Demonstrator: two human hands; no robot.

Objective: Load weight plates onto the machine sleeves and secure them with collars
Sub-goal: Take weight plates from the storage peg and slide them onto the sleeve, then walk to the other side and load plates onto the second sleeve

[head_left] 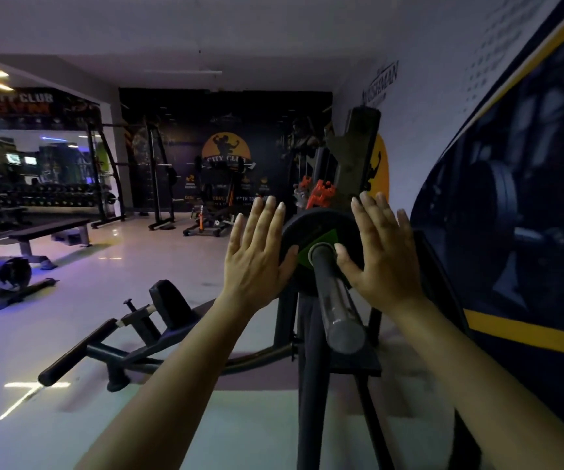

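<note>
We take the machine sleeve (336, 293) as the landmark: a dark steel bar that runs from near the camera up to the machine frame (307, 351), its free end pointing toward us.

One black weight plate (307, 228) sits on the sleeve at its far end. A green label patch shows on the plate face just beside the sleeve.

Our left hand (256, 256) lies left of the sleeve, palm flat against the left part of the plate face. Its fingers (268, 218) are fully extended and spread, pointing upward; they grip nothing. The thumb rests on the plate face, near the sleeve.

Our right hand (380, 252) lies right of the sleeve, palm flat against the right part of the plate. Its fingers are likewise straight and spread, closed on nothing. The thumb reaches toward the sleeve; whether it touches the bar we cannot tell.

Beyond the plate, above the far end of the sleeve, orange collars (319, 195) hang against the upright of the machine. A padded lever arm (168, 300) of the machine extends along the floor to the left of the sleeve.
</note>
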